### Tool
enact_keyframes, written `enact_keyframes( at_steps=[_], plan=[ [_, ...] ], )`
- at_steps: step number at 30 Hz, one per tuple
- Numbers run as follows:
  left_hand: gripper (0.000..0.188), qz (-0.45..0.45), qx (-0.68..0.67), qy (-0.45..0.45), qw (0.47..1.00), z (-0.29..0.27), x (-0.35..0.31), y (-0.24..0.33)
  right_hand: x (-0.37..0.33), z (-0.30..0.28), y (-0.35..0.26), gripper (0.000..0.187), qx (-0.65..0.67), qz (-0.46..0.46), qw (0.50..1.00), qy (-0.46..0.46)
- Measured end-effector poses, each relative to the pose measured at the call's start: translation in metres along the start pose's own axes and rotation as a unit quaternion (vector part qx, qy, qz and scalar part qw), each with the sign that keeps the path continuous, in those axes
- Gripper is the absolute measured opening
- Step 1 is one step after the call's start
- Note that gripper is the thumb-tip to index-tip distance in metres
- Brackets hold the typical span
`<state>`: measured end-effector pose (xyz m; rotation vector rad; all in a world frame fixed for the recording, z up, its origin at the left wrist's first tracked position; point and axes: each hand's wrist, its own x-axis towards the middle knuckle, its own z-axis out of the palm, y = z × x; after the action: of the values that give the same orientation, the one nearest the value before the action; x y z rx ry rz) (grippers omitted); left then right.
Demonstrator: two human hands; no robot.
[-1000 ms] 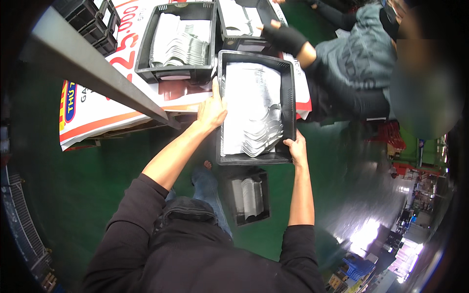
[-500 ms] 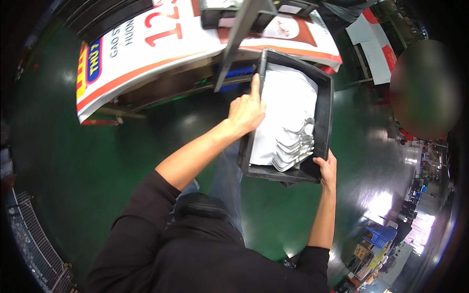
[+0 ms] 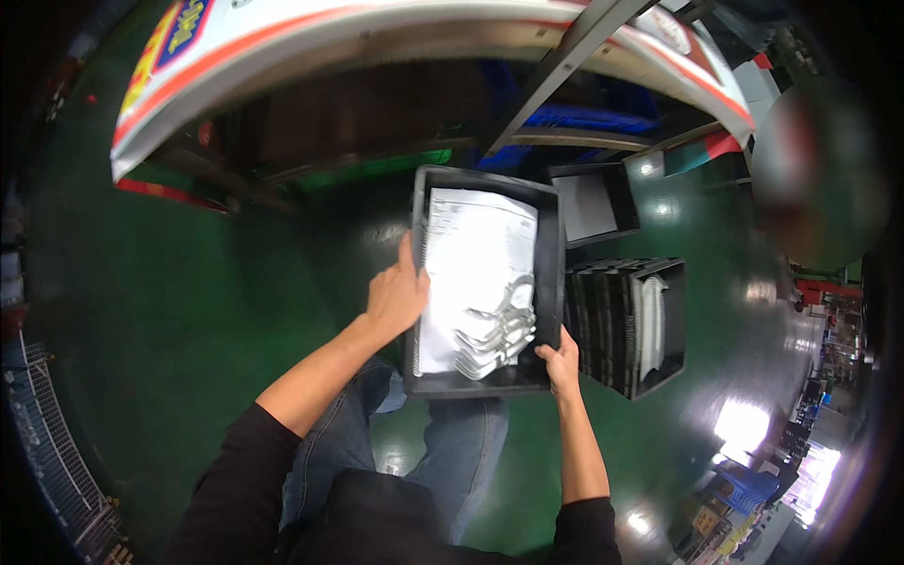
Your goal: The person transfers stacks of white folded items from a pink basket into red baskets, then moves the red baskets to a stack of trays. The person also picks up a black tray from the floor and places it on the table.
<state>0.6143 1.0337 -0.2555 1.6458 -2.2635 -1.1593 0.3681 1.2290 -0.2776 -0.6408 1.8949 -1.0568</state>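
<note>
Between my hands is a black plastic tray (image 3: 485, 384), held above the floor in front of my legs. White printed paper (image 3: 480, 235) lines its bottom. Several shiny curved metal parts (image 3: 494, 339) lie overlapped in a row on the paper, toward the near right corner. My left hand (image 3: 395, 294) grips the tray's left wall, its index finger lying along the side. At the near right corner, my right hand (image 3: 557, 363) has its thumb over the rim; its other fingers are mostly hidden beneath.
Right of the tray sits a stack of black trays (image 3: 621, 325) on the green floor, with another black tray (image 3: 626, 207) holding paper beyond it. Ahead stands a table covered with a printed banner (image 3: 311, 28); a metal post (image 3: 556, 80) slants before it. Blue crates (image 3: 593, 118) lie underneath.
The tray has moved left and nearer to my body, still in both hands. My view has shifted lower, so the table underside and the stacked trays on the floor now show.
</note>
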Motion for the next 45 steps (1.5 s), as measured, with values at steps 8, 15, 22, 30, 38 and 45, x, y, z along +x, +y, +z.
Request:
enact_keyframes(
  at_steps=[8, 15, 22, 30, 38, 45],
  plan=[
    [0.063, -0.071, -0.006, 0.081, 0.994, 0.138, 0.093, -0.212, 0.157, 0.134, 0.179, 0.059, 0.031, -0.011, 0.997, -0.068],
    [0.060, -0.102, 0.011, 0.137, 0.985, 0.198, 0.139, -0.314, 0.241, 0.202, 0.256, 0.065, -0.049, -0.052, 0.993, -0.098],
    [0.055, -0.121, -0.042, 0.149, 0.980, 0.218, 0.155, -0.357, 0.284, 0.237, 0.293, 0.064, -0.098, -0.053, 0.987, -0.112],
    [0.053, -0.143, -0.053, 0.159, 0.975, 0.216, 0.177, -0.364, 0.311, 0.245, 0.285, 0.062, -0.134, -0.084, 0.981, -0.113],
    [0.056, -0.145, -0.015, 0.156, 0.977, 0.210, 0.196, -0.370, 0.325, 0.252, 0.290, 0.065, -0.159, -0.109, 0.975, -0.107],
    [0.063, -0.163, -0.028, 0.133, 0.977, 0.206, 0.205, -0.371, 0.305, 0.255, 0.274, 0.062, -0.194, -0.083, 0.971, -0.116]
  ],
)
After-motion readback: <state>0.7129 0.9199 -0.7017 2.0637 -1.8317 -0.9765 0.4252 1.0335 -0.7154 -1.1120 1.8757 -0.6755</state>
